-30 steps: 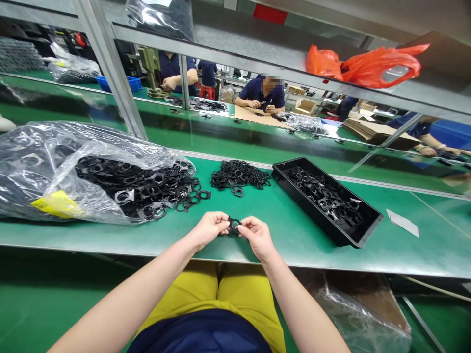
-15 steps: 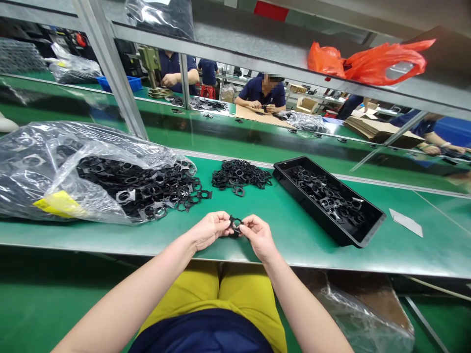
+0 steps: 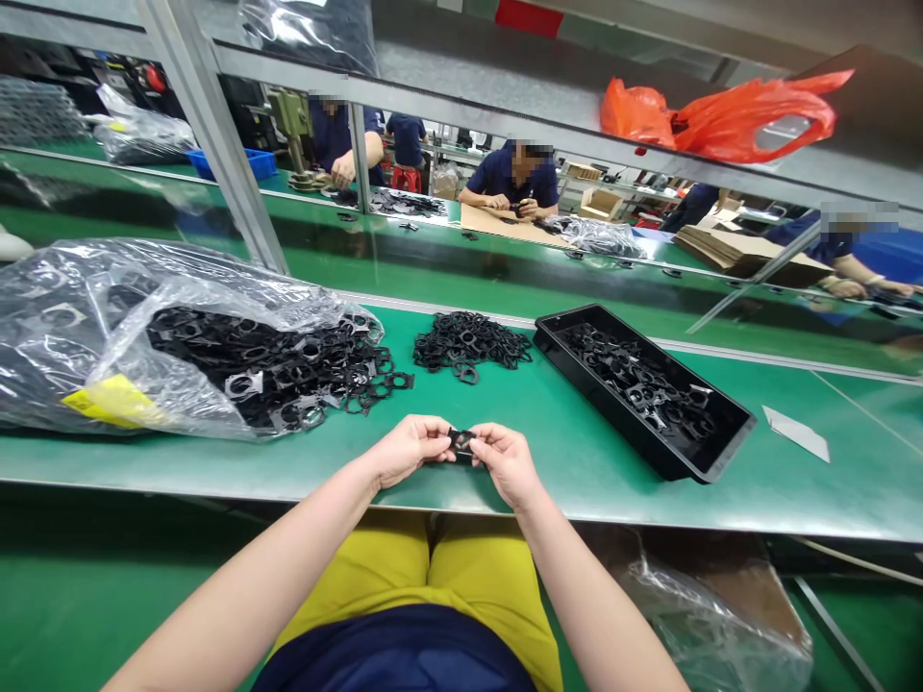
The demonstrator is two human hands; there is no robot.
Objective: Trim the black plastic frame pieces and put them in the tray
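Note:
Between my two hands is a small black plastic frame (image 3: 461,442) with a round opening, held just above the green bench near its front edge. My left hand (image 3: 412,450) pinches its left side between thumb and fingers. On the other side, my right hand (image 3: 507,463) grips the right end the same way. Beyond my hands lies a pile of black ring-shaped parts (image 3: 472,341). To the left, flat black frames (image 3: 324,370) spill from a clear plastic bag (image 3: 180,384). A long black tray (image 3: 612,399) at the right holds more black parts.
A pale card (image 3: 797,432) lies right of the tray. Metal posts (image 3: 216,135) carry a shelf with an orange plastic bag (image 3: 721,120) on it. Across the green divider, several co-workers (image 3: 511,183) sit at another bench. A plastic-covered box (image 3: 721,605) stands beneath my bench.
The black frame has tilted between my fingers, so its round opening now looks narrower. Both hands stay in nearly the same place. Across the divider, the left co-worker's arm has shifted.

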